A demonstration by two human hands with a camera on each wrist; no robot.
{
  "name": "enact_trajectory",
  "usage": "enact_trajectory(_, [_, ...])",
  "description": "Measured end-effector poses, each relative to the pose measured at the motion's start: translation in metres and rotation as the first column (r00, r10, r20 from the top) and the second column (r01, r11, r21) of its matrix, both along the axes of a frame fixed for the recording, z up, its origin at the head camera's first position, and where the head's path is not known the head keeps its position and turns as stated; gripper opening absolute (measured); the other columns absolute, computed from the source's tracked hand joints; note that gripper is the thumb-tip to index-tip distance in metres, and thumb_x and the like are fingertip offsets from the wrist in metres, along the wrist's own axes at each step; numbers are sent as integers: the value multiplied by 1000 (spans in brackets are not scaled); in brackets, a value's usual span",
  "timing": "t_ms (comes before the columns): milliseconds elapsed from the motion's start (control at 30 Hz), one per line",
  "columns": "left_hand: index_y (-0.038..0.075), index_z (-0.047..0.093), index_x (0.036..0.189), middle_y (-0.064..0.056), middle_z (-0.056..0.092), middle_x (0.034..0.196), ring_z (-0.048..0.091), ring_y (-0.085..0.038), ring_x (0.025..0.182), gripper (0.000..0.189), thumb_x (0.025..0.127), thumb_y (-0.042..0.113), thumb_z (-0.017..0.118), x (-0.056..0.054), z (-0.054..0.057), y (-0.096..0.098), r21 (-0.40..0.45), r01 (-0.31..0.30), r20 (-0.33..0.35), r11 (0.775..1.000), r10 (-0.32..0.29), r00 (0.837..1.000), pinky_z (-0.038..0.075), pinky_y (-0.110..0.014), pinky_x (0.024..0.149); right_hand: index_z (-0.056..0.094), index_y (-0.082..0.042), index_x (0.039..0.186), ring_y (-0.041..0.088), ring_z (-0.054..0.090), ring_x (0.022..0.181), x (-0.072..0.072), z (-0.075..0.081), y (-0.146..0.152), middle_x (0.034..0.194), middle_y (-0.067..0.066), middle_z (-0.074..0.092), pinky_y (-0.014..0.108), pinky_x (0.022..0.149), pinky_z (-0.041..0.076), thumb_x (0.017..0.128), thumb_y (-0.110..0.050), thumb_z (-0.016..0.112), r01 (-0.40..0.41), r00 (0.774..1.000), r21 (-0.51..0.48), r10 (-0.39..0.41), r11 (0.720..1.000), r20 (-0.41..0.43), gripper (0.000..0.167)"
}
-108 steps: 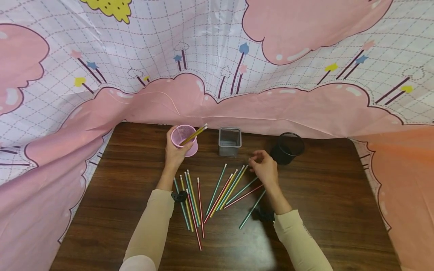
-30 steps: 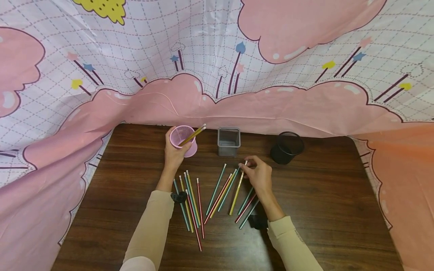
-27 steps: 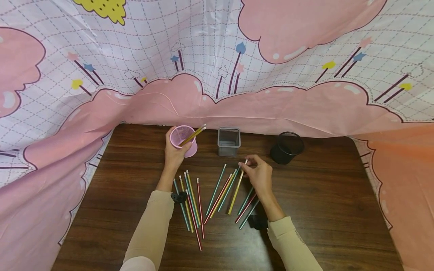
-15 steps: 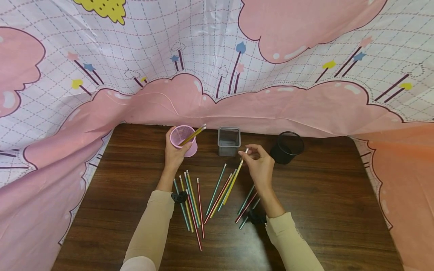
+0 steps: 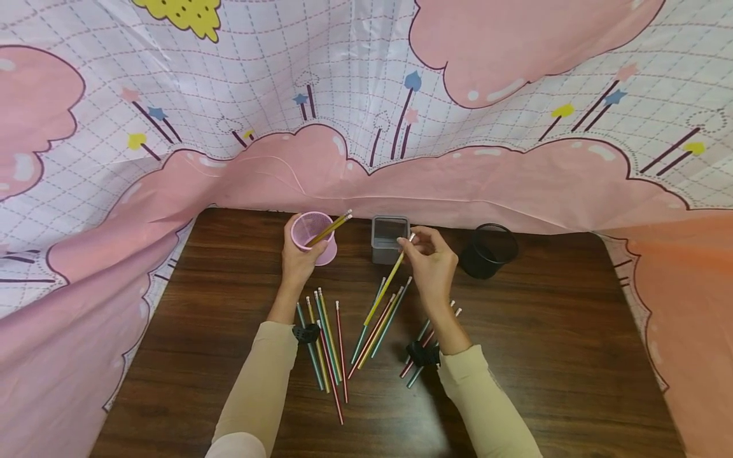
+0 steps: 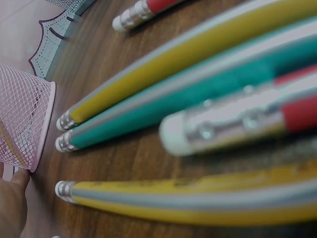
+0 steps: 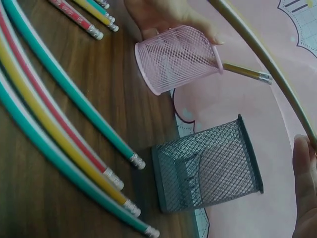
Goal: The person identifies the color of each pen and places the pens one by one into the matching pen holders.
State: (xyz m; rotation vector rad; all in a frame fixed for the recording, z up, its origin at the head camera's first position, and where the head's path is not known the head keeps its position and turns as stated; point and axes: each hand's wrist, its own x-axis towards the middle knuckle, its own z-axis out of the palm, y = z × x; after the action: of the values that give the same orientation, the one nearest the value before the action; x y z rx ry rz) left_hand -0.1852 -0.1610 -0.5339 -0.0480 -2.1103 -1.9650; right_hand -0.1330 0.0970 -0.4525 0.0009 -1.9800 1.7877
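My left hand (image 5: pixel 298 262) grips a pink mesh pencil cup (image 5: pixel 303 230) at the far left of the table. Yellow pencils (image 5: pixel 332 228) lean out of that cup, erasers up. My right hand (image 5: pixel 436 267) pinches a yellow pencil (image 5: pixel 385 289) near its eraser end. This pencil slants down to the left, above the pencils on the table. Behind my right fingertips stands a grey square mesh cup (image 5: pixel 385 256). In the right wrist view the held pencil (image 7: pixel 267 59) crosses the upper right, and my thumb (image 7: pixel 303 183) shows at the edge.
A black round mesh cup (image 5: pixel 481 261) stands right of my right hand. Left of centre lie several red, green and yellow pencils (image 5: pixel 339 356). Another group with a red pencil (image 5: pixel 375 334) lies in the middle. More pencils (image 5: pixel 416 375) lie partly under my right wrist.
My right hand has taken a yellow pencil from the middle group, raised it and carried it left toward the square cup. My left hand still holds the pink cup in place.
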Motion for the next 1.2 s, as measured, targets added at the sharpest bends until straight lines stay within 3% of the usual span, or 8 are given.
enact_trajectory(200, [0, 37, 146, -30, 48, 139, 45, -50, 128, 83, 76, 2, 83, 0, 0, 1, 9, 14, -30, 1000, -14, 999, 36, -61, 107, 66, 13, 101, 21, 69, 62, -12, 7, -8, 81, 22, 63, 40, 52, 58, 80, 3, 79, -9, 999, -56, 7, 998, -36, 27])
enact_trajectory(467, [-1, 36, 145, -32, 48, 138, 45, -52, 125, 82, 76, -1, 81, -1, -2, 3, 20, 12, -44, 1000, -11, 999, 38, -61, 105, 62, 15, 100, 24, 70, 62, -41, 26, -33, 81, 20, 61, 34, 53, 59, 81, 6, 77, -5, 994, -140, -11, 990, -111, 26])
enact_trajectory(700, [-1, 37, 144, -32, 49, 137, 46, -51, 125, 83, 74, -2, 82, -2, -2, 1, 20, -6, -55, 1000, 7, 998, 38, -61, 105, 59, 18, 101, 39, 69, 65, -52, 32, -43, 81, 20, 60, 36, 54, 59, 81, 7, 77, -10, 994, -200, -13, 980, -113, 29])
enact_trajectory(867, [0, 39, 144, -30, 50, 137, 48, -50, 124, 83, 74, 1, 83, -1, 1, 0, -10, -20, -49, 1000, 20, 999, 39, -61, 104, 58, 17, 101, 27, 70, 61, -58, 31, -50, 80, 16, 59, 31, 52, 59, 81, 8, 77, -7, 995, -257, -19, 966, -99, 29])
enact_trajectory(967, [0, 39, 144, -30, 51, 137, 48, -50, 124, 83, 75, 1, 84, 0, 2, 0, -22, -28, -42, 999, 27, 999, 39, -61, 104, 58, 16, 101, 21, 68, 59, -64, 32, -55, 78, 12, 58, 36, 53, 59, 81, 7, 77, 4, 996, -292, -30, 957, -87, 29])
enact_trajectory(1200, [2, 40, 144, -28, 50, 139, 47, -49, 126, 86, 72, 3, 87, 1, 4, 3, -57, -54, -24, 997, 53, 998, 36, -60, 107, 58, 15, 99, 27, 68, 60, -73, 41, -66, 78, 12, 57, 44, 55, 59, 82, 4, 77, 55, 991, -245, -82, 968, -102, 28])
